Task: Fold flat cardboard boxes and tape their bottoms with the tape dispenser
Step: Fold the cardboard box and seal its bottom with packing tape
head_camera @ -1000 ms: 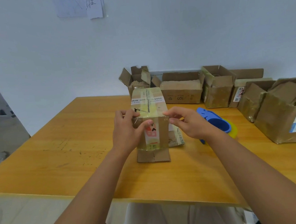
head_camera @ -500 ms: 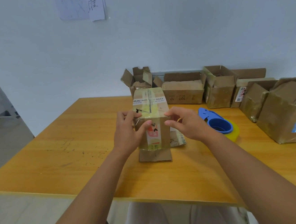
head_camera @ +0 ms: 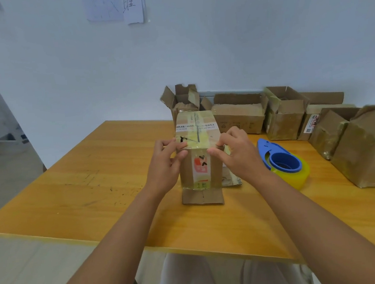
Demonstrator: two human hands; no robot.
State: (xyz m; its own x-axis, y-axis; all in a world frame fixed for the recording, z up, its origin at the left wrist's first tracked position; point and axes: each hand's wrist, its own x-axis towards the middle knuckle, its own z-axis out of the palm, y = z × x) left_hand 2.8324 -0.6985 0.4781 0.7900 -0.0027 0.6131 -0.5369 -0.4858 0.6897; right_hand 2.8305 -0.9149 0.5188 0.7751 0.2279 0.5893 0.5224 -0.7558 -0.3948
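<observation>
A small brown cardboard box [head_camera: 200, 170] stands upside down in the middle of the wooden table [head_camera: 94, 185], its taped bottom facing up and its loose flaps spread on the tabletop. My left hand [head_camera: 167, 166] grips the box's upper left edge, thumb on the taped top. At the upper right edge my right hand [head_camera: 235, 154] does the same, fingers curled over the corner. A blue tape dispenser [head_camera: 282, 160] with a yellowish roll lies on the table just right of my right hand, apart from it.
Several folded brown boxes [head_camera: 239, 116] stand in a row along the wall at the back, and more boxes [head_camera: 370, 147] crowd the right edge. Papers hang on the wall above. The table's front edge runs close to my body.
Both hands stay on the box's top edges with only small finger shifts along the tape. The box and dispenser have not moved.
</observation>
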